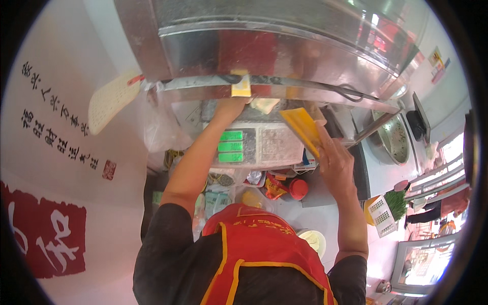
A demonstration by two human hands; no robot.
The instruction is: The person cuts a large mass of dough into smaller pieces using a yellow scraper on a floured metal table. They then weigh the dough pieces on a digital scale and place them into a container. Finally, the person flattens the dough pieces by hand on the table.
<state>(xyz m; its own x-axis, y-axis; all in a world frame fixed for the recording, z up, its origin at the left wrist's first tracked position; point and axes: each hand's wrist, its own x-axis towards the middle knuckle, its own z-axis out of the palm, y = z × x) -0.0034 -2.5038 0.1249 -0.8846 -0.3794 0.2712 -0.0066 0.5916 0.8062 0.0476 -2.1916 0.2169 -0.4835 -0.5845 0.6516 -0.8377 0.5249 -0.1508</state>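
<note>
My right hand [337, 160] grips a flat yellow scraper [301, 124], its wide end tilted up and to the left above a digital weighing scale [282, 145]. The scale has lit green displays on its left half. Stretched forward to the scale's far side, my left hand [231, 106] has its fingers mostly hidden under a steel rail, so I cannot see whether they hold anything. Just right of those fingers, a pale, dough-like piece [265, 105] lies over the grey scale platform [225, 114].
The steel rail [309, 89] crosses above both hands. A clear plastic bag [164, 122] and a white fly swatter [114, 103] hang left. A red-lidded jar [298, 189] stands below the scale; a steel bowl [398, 141] sits right. Another person [450, 202] is far right.
</note>
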